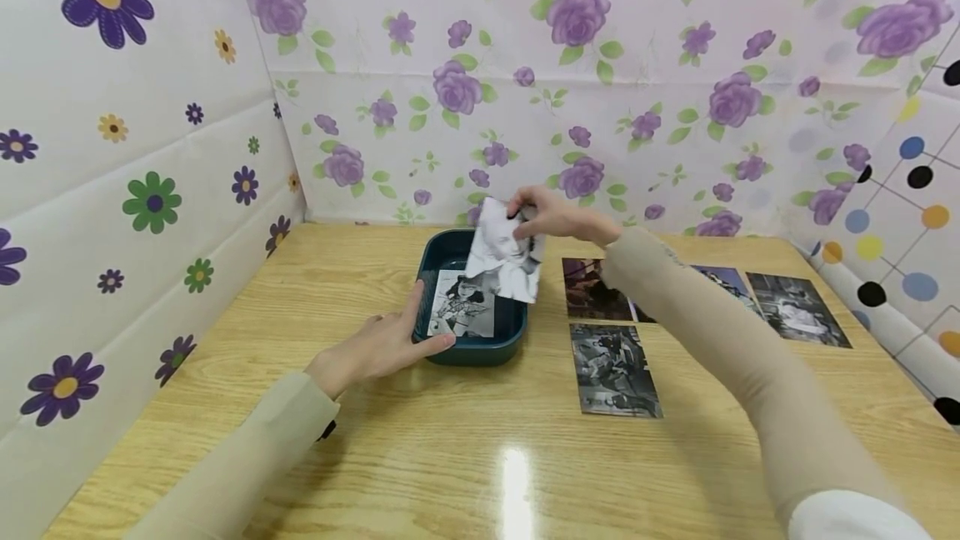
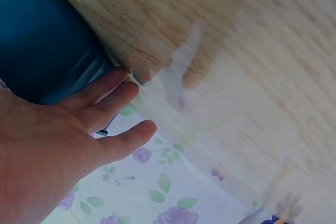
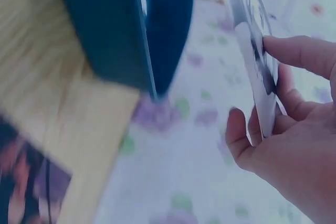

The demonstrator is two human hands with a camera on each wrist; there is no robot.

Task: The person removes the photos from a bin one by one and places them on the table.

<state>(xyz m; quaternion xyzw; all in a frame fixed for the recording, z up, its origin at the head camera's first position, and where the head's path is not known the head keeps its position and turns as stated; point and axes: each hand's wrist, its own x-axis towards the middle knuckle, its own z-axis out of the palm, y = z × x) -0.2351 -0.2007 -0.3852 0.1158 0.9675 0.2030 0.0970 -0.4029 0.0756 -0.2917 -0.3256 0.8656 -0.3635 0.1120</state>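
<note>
A black-and-white photo [image 1: 504, 252] showing a face is pinched by my right hand [image 1: 551, 213] above the right side of a dark teal bin [image 1: 480, 354]. In the right wrist view the photo [image 3: 257, 66] appears nearly edge-on between thumb and fingers. Inside the bin lies another black-and-white photo [image 1: 459, 307], partly covered by the raised one. My left hand [image 1: 382, 344] rests against the bin's left front side with fingers extended. The left wrist view has that hand [image 2: 68, 124] touching the bin's outer wall [image 2: 47, 40].
Right of the bin, several photos lie on the wooden table [image 1: 420, 457]: a dark reddish one [image 1: 588, 294], a grey one [image 1: 615, 369] nearer me, and another grey one [image 1: 798, 311] at far right. My right forearm partly hides others. Flowered sheets [image 1: 465, 90] stand behind.
</note>
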